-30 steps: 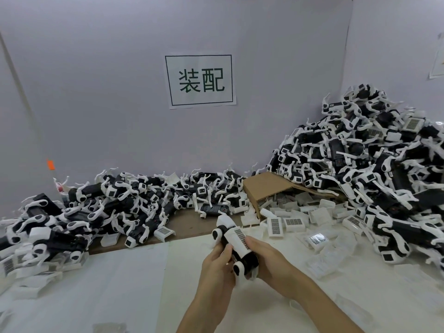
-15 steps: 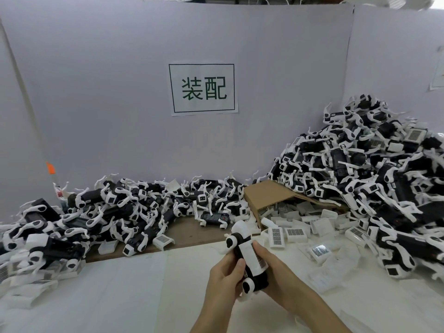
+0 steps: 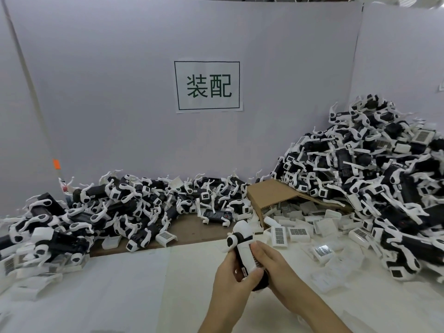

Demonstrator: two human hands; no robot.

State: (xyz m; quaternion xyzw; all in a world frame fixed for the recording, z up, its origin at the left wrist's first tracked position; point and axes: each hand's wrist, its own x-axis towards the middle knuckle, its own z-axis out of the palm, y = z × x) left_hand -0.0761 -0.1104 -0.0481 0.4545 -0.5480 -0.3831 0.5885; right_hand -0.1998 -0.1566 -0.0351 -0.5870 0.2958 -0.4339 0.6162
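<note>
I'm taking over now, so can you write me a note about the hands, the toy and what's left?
Left hand: grips the black-and-white toy's near end.
Right hand: grips it too, thumb on its white cover.
Toy: held over the table, rounded end away.
Done: cover sits on; clicked in or not, cannot tell.
Left: probably press it home, then fetch a loose cover by the cardboard box.

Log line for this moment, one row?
left hand: grips black-and-white toy | right hand: grips toy too | place: over white table
</note>
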